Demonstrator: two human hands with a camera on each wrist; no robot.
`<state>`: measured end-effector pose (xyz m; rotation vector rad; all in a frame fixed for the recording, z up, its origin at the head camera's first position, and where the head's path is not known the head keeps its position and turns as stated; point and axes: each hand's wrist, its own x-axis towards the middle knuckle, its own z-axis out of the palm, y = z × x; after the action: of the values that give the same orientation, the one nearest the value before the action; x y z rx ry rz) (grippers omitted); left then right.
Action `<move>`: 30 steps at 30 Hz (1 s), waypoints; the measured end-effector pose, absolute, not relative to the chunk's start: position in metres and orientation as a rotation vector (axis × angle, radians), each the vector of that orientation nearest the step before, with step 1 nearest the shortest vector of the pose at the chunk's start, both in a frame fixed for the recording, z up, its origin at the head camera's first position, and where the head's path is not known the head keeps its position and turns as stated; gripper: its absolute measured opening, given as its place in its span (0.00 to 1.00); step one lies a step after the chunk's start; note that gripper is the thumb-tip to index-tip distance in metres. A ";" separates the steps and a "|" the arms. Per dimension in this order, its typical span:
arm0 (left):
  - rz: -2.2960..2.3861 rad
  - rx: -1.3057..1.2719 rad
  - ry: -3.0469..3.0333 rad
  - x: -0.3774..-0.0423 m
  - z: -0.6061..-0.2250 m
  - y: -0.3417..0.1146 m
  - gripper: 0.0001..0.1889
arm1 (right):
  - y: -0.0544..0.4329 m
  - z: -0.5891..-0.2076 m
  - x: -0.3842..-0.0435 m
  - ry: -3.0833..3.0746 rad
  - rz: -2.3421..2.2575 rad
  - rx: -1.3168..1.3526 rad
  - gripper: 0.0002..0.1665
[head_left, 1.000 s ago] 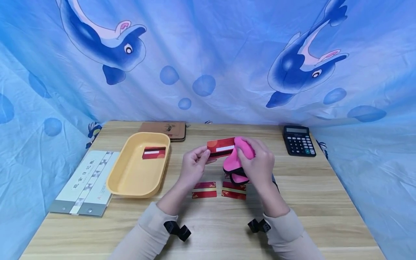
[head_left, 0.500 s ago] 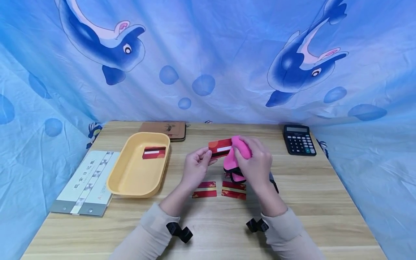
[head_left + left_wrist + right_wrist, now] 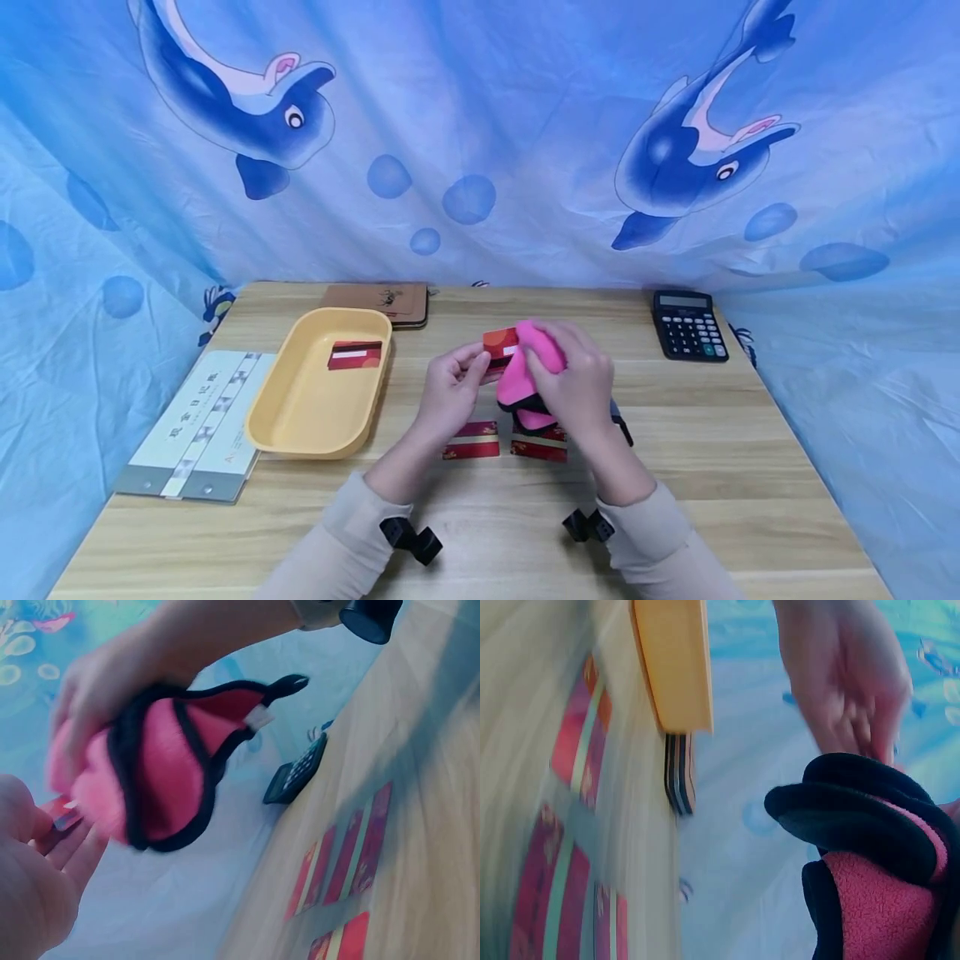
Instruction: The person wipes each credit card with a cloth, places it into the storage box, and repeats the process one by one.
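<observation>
My left hand (image 3: 453, 385) pinches the left end of a red card (image 3: 498, 343) with a white strip and a dark band. In my right hand (image 3: 573, 371) is a bunched pink fleece cloth (image 3: 517, 383) with black edging, held over the right part of the card and hiding it. A loop and small white tag show on the cloth (image 3: 169, 772) in the left wrist view. Just below the hands, red cards with a pale stripe lie on the table, such as the left card (image 3: 471, 440) and the right card (image 3: 540, 446); another shows partly behind the cloth.
A yellow tray (image 3: 258, 429) at left has red cards (image 3: 355, 354) in it. White ledger books (image 3: 198, 421) lie left of it, a brown notebook (image 3: 367, 300) behind it. A black calculator (image 3: 690, 325) sits at the back right of the wooden table (image 3: 720, 467).
My right hand has moved the pink cloth leftward along the card, covering more of its face. The left hand keeps its pinch on the card, slightly further right than before.
</observation>
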<state>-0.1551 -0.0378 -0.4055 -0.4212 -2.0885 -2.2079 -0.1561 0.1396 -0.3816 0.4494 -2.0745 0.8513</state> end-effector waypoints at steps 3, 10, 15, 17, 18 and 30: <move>-2.262 -0.418 -2.033 -0.155 -0.403 -0.046 0.14 | 0.151 -0.382 -0.160 -2.100 0.860 0.380 0.19; -2.304 -0.223 -2.068 -0.160 -0.395 -0.068 0.15 | 0.173 -0.385 -0.164 -2.104 0.893 0.301 0.19; -2.306 -0.057 -2.068 -0.171 -0.392 -0.097 0.18 | 0.186 -0.387 -0.165 -2.111 0.937 0.267 0.20; -2.307 0.002 -2.041 -0.176 -0.391 -0.110 0.19 | 0.191 -0.389 -0.166 -2.107 0.940 0.262 0.20; -2.310 0.031 -2.015 -0.179 -0.390 -0.116 0.20 | 0.193 -0.390 -0.167 -2.105 0.939 0.258 0.20; -2.259 0.282 -1.813 -0.209 -0.394 -0.189 0.17 | 0.209 -0.400 -0.167 -2.130 0.971 0.194 0.20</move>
<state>-0.2092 -0.1892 -0.3942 0.2822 -1.8130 -2.2586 -0.1674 0.2095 -0.4003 0.1940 -2.1300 0.9708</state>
